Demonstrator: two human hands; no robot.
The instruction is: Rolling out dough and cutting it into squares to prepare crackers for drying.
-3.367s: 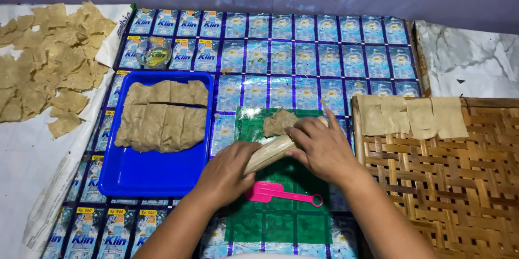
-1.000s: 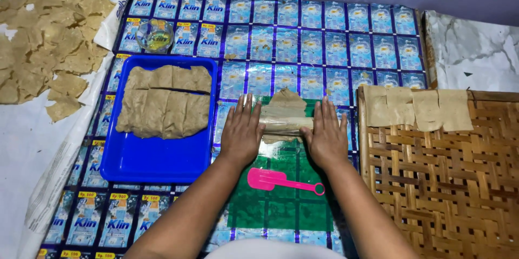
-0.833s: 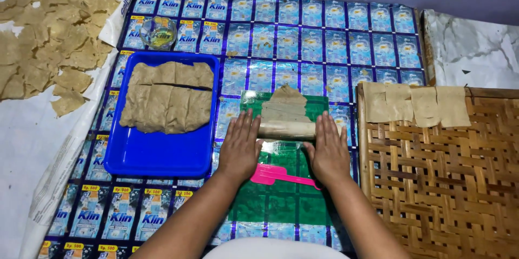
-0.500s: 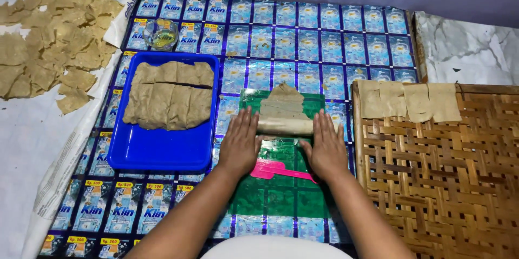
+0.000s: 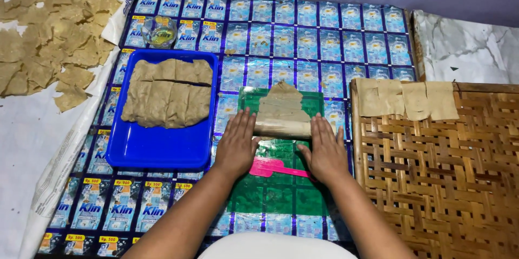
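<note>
Overall, work surface is a mat of joined sachet wrappers, blue-and-white rectangles in rows w/ dark purple seams; lower-left rows carry yellow corner tags. Mat runs from far wall to near edge of view. Far-centre rows lie bare; that is the widest free room.

Right: woven bamboo tray, its left rim just beside the green sheet; most of the weave uncovered. Row of tan dough squares laid along its far edge, overlapping.

Left: white sheet under the mat's left edge, w/ scattered dried tan pieces at far-left corner.

Blue plastic tray, rectangular, left of centre; slab of tan dough fills its far half, scored into blocks; near half bare.

Green plastic sheet at centre, running toward the person. On its far end, a flattened dough piece w/ a cylindrical roller lying crosswise over its near edge.

Small clear glass dish w/ yellowish liquid, far side of blue tray.

Pink plastic scraper flat on green sheet, between the hands.

Left hand: open flat, fingers extended, fingertips at roller's left end. Right hand: open flat, fingers spread, fingertips at roller's right end. Neither grips; palms press down.
</note>
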